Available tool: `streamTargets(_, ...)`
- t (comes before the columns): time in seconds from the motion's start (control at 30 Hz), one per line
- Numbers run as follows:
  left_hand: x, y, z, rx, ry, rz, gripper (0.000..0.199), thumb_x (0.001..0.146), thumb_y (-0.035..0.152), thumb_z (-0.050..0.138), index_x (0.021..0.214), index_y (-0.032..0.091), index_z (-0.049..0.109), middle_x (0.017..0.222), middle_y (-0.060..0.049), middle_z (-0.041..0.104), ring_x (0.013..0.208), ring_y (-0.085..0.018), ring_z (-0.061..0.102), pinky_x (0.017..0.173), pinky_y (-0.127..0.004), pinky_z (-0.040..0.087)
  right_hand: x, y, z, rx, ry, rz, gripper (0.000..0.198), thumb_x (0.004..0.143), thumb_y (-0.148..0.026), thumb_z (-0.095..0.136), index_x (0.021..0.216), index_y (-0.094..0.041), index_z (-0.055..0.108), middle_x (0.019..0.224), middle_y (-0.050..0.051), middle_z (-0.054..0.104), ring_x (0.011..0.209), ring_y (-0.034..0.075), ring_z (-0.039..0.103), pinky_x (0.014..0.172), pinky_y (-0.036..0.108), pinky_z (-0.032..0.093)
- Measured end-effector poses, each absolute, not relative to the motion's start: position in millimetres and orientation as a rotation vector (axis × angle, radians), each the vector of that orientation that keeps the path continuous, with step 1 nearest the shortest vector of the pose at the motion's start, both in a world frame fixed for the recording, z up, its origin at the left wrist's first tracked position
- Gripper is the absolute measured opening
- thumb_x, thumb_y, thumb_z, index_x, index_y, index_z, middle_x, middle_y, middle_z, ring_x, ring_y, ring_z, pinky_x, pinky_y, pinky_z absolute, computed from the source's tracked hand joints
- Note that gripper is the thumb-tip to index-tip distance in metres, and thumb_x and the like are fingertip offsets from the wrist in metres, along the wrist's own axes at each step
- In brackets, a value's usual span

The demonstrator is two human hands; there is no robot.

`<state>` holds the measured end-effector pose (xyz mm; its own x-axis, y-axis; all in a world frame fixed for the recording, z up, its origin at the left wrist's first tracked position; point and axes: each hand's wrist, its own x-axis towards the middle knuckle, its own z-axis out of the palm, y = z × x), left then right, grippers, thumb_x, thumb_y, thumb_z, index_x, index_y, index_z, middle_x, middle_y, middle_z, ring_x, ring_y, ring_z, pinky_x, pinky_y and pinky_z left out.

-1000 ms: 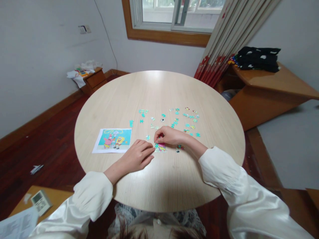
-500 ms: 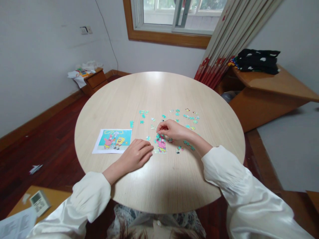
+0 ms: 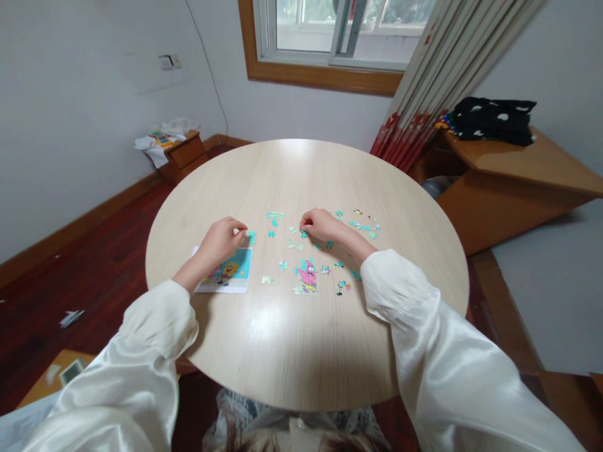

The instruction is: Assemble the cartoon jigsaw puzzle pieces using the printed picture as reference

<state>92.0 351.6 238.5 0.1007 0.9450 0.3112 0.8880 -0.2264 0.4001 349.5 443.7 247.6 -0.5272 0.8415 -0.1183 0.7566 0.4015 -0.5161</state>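
Note:
Above the picture sheet point(image 3: 230, 287), my left hand point(image 3: 219, 242) has thumb and forefinger pinched together. Their tips are right beside teal puzzle pieces point(image 3: 252, 238); what is between them is hidden. My right hand point(image 3: 322, 225) is closed in a pinch on a small teal puzzle piece point(image 3: 304, 235), farther back on the table. Nearer to me lies a joined section of puzzle point(image 3: 308, 276) showing a pink starfish figure with teal around it. A pale loose piece point(image 3: 267, 280) lies to its left. The sheet shows the cartoon scene, partly covered by my left hand and wrist.
More loose puzzle pieces point(image 3: 362, 226) are scattered at the right and behind my right hand, with others point(image 3: 274, 216) at the back middle. Everything lies on a round wooden table point(image 3: 301, 351). A wooden cabinet point(image 3: 513, 194) with dark cloth stands at the right.
My left hand has moved away from the joined section, back and left over the sheet, and closed into a pinch. My right hand has moved slightly back, uncovering the pink figure.

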Motion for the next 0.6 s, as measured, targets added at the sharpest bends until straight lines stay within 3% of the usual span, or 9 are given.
streamTargets(0.3,84,372,219,2.252,1.797,0.519,0.028,0.068,0.036,0.073,0.091,0.02,0.073,0.091,-0.009,0.067,0.073,-0.023,0.06,0.07,-0.036,0.046,355,435,242,-1.371,-2.493,0.748,0.023,0.076,-0.004,0.051,0.084,-0.01,0.071,0.078,0.008,0.069,0.069,0.013,0.057,0.066,0.024,0.038)
streamTargets(0.6,90,370,220,2.188,1.725,0.492,0.029,0.073,0.03,0.068,0.1,0.018,0.072,0.092,-0.008,0.063,0.069,-0.018,0.057,0.069,-0.033,0.046,357,427,237,-1.253,-2.438,0.713,0.022,0.079,-0.004,0.05,0.082,-0.01,0.07,0.082,0.01,0.07,0.075,0.015,0.058,0.071,0.025,0.039)
